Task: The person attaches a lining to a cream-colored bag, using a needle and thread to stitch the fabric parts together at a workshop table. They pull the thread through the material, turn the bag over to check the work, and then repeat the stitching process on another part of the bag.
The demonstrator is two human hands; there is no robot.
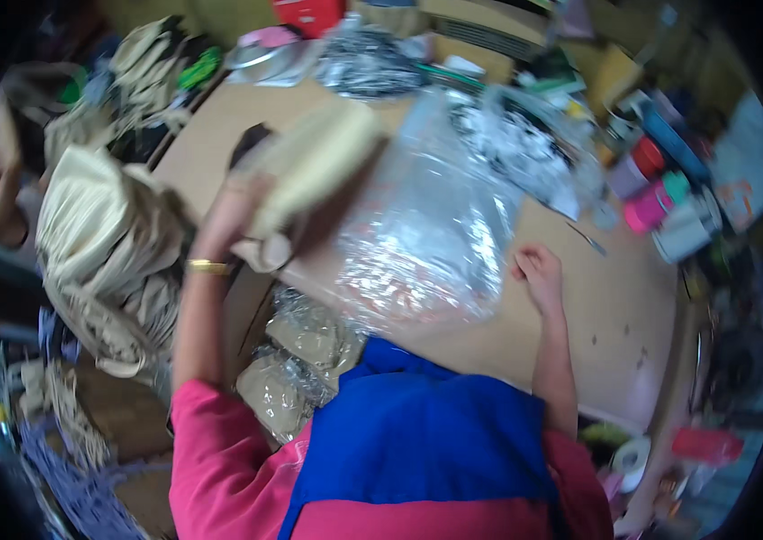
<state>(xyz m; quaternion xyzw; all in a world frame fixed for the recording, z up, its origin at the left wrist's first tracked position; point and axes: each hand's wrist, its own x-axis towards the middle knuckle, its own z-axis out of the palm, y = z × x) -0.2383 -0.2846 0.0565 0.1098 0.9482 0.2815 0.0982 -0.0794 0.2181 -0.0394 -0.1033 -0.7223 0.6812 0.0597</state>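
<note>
My left hand [235,209] grips a folded cream fabric item [314,157], blurred by motion, raised over the left part of the table [615,333]. Something dark [251,139] shows partly behind that fabric. To its right lies a stack of shiny clear plastic bags [426,252]. My right hand [534,268] is at their right edge, fingers curled together with nothing visible in them.
A cream fabric heap [102,225] stands left, with a co-worker's arm [8,180] beyond. Bagged beige items [278,387] lie below the table's near-left edge. Silvery packets [363,58], white crumpled material [516,135], a small metal tool [586,238] and several containers [647,171] line the back and right.
</note>
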